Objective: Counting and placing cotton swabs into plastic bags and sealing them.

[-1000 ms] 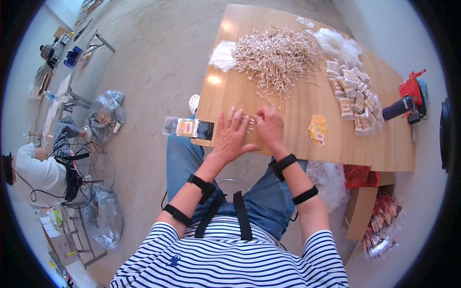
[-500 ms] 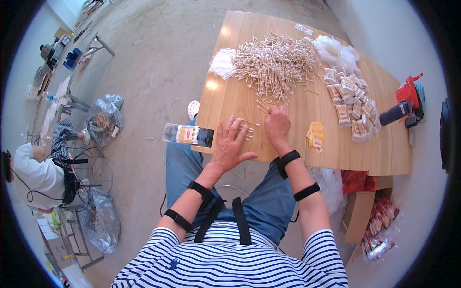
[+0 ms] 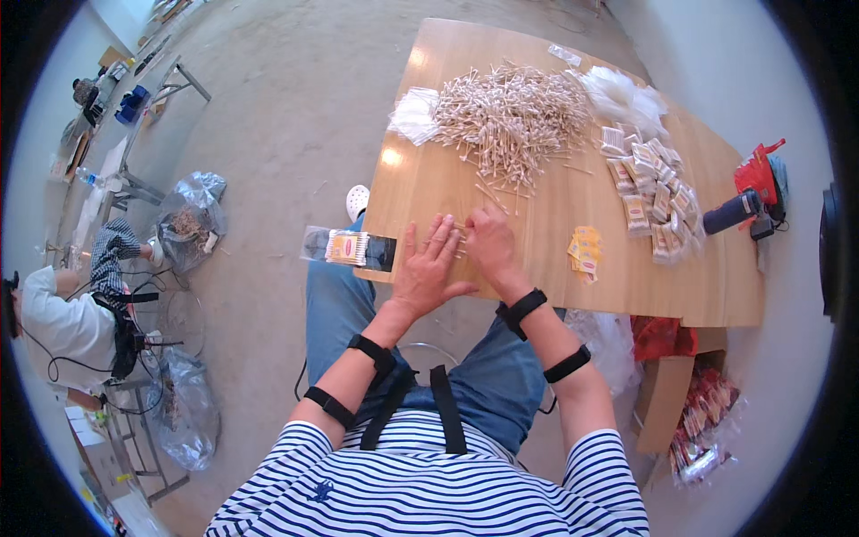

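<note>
On the table [image 3: 626, 286], near its front edge, cotton swabs [image 3: 462, 242] risked being scattered if bumped by the flat, non-gripping left hand [image 3: 427, 268] or curled right hand [image 3: 490, 240], hold unclear.

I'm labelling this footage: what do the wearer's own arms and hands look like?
The left hand and right hand are gloveless; two black straps circle each forearm. The short sleeves are white with dark blue stripes.
</note>
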Available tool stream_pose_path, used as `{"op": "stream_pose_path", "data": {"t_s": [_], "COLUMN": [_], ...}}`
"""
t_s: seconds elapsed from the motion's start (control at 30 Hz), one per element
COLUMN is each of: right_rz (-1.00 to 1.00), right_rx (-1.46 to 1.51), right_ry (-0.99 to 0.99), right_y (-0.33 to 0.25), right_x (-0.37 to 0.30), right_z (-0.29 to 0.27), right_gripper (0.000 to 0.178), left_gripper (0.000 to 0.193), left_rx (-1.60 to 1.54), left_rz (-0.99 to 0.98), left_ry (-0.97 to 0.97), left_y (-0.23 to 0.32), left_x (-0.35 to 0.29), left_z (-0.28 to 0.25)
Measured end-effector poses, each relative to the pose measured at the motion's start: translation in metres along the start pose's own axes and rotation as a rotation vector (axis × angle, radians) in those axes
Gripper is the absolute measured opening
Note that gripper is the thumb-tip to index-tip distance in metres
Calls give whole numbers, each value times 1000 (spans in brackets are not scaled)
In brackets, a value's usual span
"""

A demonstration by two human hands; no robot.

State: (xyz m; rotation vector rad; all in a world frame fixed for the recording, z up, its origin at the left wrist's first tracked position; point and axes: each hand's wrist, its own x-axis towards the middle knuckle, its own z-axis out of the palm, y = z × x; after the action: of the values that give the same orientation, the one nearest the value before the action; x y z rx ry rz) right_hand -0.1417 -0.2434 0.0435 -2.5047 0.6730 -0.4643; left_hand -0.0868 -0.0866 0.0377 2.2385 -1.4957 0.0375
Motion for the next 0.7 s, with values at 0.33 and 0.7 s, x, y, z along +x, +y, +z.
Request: {"op": "stream_pose_path", "data": {"t_s": [0.33, 0.7], "right_rz": [241, 129], "right_rx": [-288, -135], "right_ry": [154, -131], "right_y": [46, 27], "right_x": [30, 24], "right_z": [-9, -12], "right_gripper": [8, 8], "left_gripper": [98, 99], "left_rx": [-11, 6], "left_rz": [12, 17], "left_ry": [10, 7], "left_y": [-2, -1], "left_x": [-1, 0], "left_z": [1, -1]}}
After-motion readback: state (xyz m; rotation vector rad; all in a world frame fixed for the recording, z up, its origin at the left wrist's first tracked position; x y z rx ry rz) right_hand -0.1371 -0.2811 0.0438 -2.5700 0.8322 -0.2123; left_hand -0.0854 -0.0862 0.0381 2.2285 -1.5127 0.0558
